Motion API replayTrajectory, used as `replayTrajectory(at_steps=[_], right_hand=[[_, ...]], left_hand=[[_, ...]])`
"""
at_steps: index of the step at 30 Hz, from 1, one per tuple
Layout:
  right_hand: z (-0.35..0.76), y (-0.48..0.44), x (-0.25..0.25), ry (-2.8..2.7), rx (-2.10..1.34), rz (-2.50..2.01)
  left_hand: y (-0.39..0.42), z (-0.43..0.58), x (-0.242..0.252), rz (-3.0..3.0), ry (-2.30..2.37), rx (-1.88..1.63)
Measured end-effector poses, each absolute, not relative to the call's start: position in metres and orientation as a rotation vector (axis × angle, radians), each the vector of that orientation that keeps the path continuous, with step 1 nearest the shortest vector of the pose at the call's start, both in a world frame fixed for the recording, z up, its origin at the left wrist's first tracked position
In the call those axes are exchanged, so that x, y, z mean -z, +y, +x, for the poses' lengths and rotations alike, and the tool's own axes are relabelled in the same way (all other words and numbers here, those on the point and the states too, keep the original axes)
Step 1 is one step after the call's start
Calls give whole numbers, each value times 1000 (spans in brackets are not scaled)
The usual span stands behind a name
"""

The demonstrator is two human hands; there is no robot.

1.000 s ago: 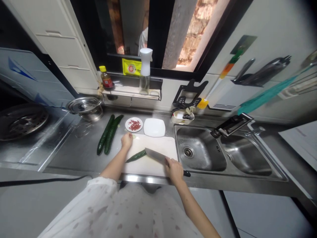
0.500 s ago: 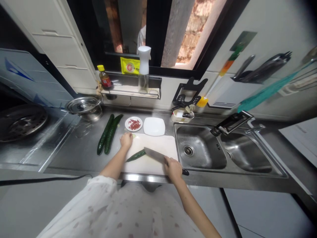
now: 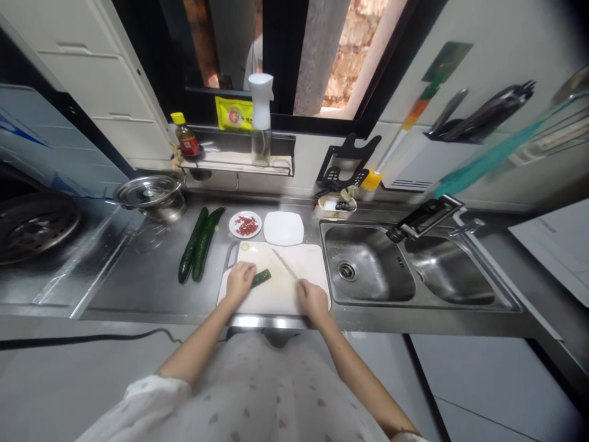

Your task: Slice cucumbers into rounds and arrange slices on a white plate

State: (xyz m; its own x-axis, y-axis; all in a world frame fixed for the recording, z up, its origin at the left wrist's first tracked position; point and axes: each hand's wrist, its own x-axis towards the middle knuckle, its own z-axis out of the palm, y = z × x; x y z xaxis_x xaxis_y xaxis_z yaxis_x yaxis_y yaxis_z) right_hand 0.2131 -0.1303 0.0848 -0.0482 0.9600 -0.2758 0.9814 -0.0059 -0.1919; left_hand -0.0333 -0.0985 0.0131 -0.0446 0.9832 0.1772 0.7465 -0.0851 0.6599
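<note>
My left hand [image 3: 240, 282] is closed over the left part of a dark green cucumber [image 3: 262, 278], whose other end sticks out to the right. Beneath both lies a white cutting board [image 3: 280, 302]. In my right hand [image 3: 314, 302] is a kitchen knife [image 3: 286, 264], gripped by the handle. Its blade stands nearly edge-on to me, pointing away and left, a short gap right of the cucumber's end. A pale cucumber slice [image 3: 245, 247] rests at the board's far left corner.
Two whole cucumbers [image 3: 199, 245] lie left of the board. Behind it stand a small plate of chopped red bits [image 3: 238, 233] and a white plate [image 3: 283, 228]. A double sink [image 3: 377, 294] is to the right, a lidded steel pot [image 3: 168, 212] at the back left.
My left hand has come from the board's far left corner down onto the cucumber. The knife has lifted off the cucumber and turned edge-on. The view has shifted slightly.
</note>
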Motion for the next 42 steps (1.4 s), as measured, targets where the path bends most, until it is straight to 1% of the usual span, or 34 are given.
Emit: replayTrajectory(at_steps=[4, 7, 11, 21, 36, 42], right_hand=[[196, -125, -88, 2141, 556, 2051], [185, -122, -89, 2161, 634, 2023], [176, -120, -87, 2232, 642, 2010], [166, -119, -88, 2213, 660, 1941], [157, -119, -92, 2233, 687, 1927], [156, -119, -90, 2228, 690, 1917]], left_hand=[[-120, -20, -15, 2100, 1647, -884], [-118, -15, -14, 2160, 1647, -857], [-111, -15, -9, 2229, 1625, -761], [-104, -23, 2, 2283, 1533, -737], [-100, -26, 5, 2314, 1541, -674], [-99, -27, 7, 2329, 1514, -721]])
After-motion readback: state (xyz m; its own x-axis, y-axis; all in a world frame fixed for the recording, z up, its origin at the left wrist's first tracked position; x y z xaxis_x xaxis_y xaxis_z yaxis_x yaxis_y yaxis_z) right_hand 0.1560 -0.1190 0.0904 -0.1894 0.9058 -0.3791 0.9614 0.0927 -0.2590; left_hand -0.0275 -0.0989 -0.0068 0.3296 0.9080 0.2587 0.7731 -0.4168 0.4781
